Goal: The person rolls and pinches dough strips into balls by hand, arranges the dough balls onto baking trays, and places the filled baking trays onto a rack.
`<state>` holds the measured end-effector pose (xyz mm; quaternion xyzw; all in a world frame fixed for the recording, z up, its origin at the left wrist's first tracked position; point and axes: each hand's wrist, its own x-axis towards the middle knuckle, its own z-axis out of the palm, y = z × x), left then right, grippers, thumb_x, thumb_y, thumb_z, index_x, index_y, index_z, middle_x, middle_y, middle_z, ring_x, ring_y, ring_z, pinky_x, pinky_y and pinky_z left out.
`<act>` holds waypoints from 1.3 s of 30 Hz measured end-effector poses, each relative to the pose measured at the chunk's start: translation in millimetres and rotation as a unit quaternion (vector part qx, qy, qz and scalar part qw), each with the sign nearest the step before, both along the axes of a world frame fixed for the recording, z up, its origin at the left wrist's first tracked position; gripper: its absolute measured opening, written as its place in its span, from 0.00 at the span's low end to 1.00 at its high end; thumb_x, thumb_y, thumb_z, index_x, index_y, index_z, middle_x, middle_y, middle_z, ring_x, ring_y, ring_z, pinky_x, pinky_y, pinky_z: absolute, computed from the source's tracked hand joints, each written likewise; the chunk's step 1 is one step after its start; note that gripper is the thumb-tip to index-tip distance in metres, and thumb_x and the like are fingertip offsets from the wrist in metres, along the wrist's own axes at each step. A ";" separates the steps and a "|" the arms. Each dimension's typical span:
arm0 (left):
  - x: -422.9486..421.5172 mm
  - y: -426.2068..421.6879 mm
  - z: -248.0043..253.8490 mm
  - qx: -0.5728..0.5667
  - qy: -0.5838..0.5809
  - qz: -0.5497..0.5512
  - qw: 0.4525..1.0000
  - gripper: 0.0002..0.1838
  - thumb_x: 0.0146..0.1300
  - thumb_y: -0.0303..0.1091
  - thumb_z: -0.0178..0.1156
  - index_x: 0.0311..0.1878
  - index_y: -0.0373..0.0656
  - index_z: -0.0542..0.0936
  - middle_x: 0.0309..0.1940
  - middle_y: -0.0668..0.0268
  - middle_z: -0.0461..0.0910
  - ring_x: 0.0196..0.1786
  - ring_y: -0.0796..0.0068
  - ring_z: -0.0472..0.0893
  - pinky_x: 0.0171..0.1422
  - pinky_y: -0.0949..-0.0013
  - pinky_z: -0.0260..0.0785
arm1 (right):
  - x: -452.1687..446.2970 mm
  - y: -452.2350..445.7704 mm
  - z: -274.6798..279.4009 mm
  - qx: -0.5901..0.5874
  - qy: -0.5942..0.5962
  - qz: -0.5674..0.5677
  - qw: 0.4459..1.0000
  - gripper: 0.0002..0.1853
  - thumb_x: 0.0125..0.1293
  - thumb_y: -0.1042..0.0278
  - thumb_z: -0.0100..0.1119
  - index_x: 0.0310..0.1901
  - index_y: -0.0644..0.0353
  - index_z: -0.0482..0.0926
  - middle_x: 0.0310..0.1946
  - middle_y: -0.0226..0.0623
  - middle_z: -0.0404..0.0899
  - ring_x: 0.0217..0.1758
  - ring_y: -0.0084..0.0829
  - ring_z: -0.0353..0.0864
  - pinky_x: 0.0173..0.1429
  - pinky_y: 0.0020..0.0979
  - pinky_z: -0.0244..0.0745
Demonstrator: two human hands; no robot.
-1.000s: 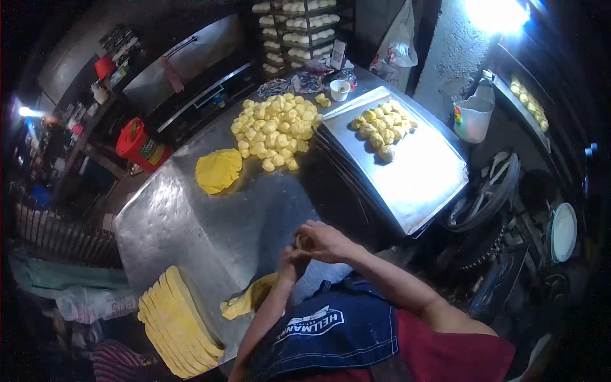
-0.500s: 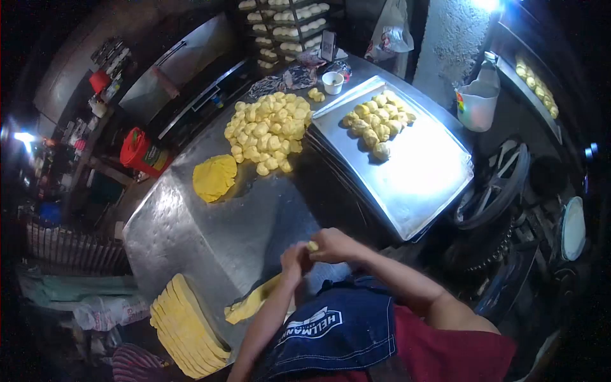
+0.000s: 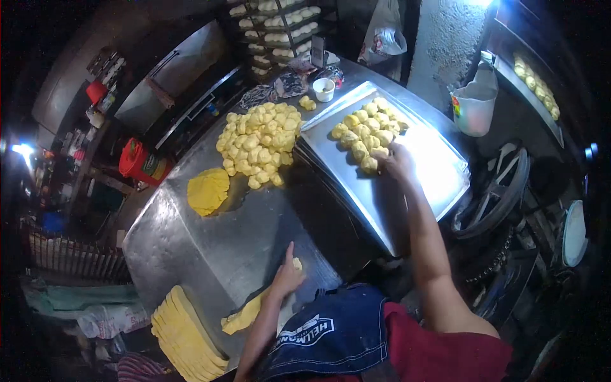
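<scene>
- Apron (image 3: pixel 331 347): dark blue with white lettering, worn over a red garment (image 3: pixel 445 347) at the near edge.
- Sliced dough slab (image 3: pixel 184 337): cut into parallel strips, lying at the near left of the metal table (image 3: pixel 229 242).
- Dough strip (image 3: pixel 245 317): on the table right of the slab, partly hidden by the left forearm.
- Left hand (image 3: pixel 287 278): over the near part of the table, index finger extended toward the far side. A small dough piece (image 3: pixel 297 263) shows at its thumb side; whether the piece is pinched or only touched cannot be told.
- Right hand (image 3: pixel 400 164): extended over the baking tray (image 3: pixel 379 213), fingers down at the near right edge of the filled dough balls (image 3: pixel 363 132). Fingertips partly hidden; whether a ball is gripped cannot be told.
- Filled dough balls: grouped close together on the far left part of the tray, which tops a stack.
- Yellow dough mass (image 3: pixel 208 192): flattened, left of the tray, just beside the dough portion heap (image 3: pixel 259 143).
- White cup (image 3: pixel 323 93): beyond the heap, near the far end of the table; phone (image 3: pixel 317 52) upright behind it.
- Shelf rack (image 3: pixel 280 28): beyond the table, loaded with rows of pale dough pieces.
</scene>
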<state>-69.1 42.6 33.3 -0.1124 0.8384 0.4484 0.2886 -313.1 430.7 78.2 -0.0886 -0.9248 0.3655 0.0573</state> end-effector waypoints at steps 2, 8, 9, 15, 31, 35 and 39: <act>16.8 -10.4 -36.9 -0.082 0.095 -0.074 0.989 0.63 0.58 0.29 0.72 0.88 0.58 0.38 0.64 0.37 0.78 0.68 0.40 0.79 0.73 0.51 0.70 | 10.0 -18.6 1.5 0.128 0.020 -0.012 0.991 0.30 0.64 0.40 0.71 0.51 0.63 0.85 0.53 0.50 0.83 0.57 0.50 0.82 0.59 0.50 0.77; 41.9 -14.2 2.8 0.114 0.267 0.035 0.956 0.74 0.51 0.18 0.75 0.87 0.59 0.29 0.80 0.41 0.59 0.75 0.46 0.72 0.78 0.56 0.68 | 161.6 -194.8 32.9 -0.014 0.080 0.336 0.938 0.16 0.70 0.61 0.65 0.55 0.58 0.83 0.55 0.44 0.84 0.60 0.49 0.81 0.64 0.47 0.78; 44.2 -19.6 1.2 0.162 0.295 0.082 0.938 0.65 0.52 0.20 0.75 0.86 0.55 0.42 0.74 0.43 0.67 0.67 0.48 0.78 0.71 0.56 0.72 | 185.3 -221.3 21.2 -0.048 -0.001 0.463 0.885 0.15 0.68 0.62 0.65 0.53 0.58 0.84 0.53 0.45 0.85 0.58 0.50 0.83 0.63 0.48 0.78; 50.3 -62.2 -30.3 -0.040 0.311 -0.057 0.948 0.15 0.64 0.37 0.71 0.51 0.43 0.85 0.40 0.50 0.87 0.44 0.49 0.89 0.47 0.54 0.79 | 211.0 -260.5 22.2 -0.148 -0.013 0.511 0.846 0.20 0.66 0.51 0.69 0.44 0.62 0.84 0.47 0.51 0.87 0.52 0.54 0.86 0.55 0.50 0.80; -12.9 -70.2 -125.9 -0.221 0.186 -0.114 0.951 0.30 0.60 0.35 0.69 0.65 0.39 0.74 0.45 0.49 0.84 0.48 0.38 0.82 0.54 0.49 0.76 | 193.9 -197.7 36.8 -0.103 -0.186 0.443 0.871 0.15 0.62 0.57 0.70 0.41 0.61 0.83 0.34 0.52 0.86 0.38 0.57 0.86 0.47 0.50 0.82; -31.1 -91.4 -110.0 -0.047 0.105 -0.046 0.992 0.43 0.62 0.36 0.72 0.79 0.45 0.62 0.49 0.57 0.87 0.47 0.48 0.85 0.51 0.55 0.78 | 115.5 -107.1 63.6 -0.238 0.040 0.339 0.909 0.20 0.62 0.61 0.71 0.53 0.59 0.82 0.45 0.43 0.83 0.47 0.40 0.84 0.55 0.38 0.80; -3.3 -33.0 -39.3 0.038 0.022 0.080 0.996 0.64 0.53 0.38 0.81 0.86 0.46 0.47 0.64 0.46 0.79 0.55 0.52 0.84 0.60 0.57 0.77 | 33.5 4.8 54.1 -0.347 -0.043 0.206 0.914 0.27 0.67 0.61 0.70 0.64 0.66 0.80 0.50 0.42 0.85 0.44 0.27 0.85 0.49 0.27 0.79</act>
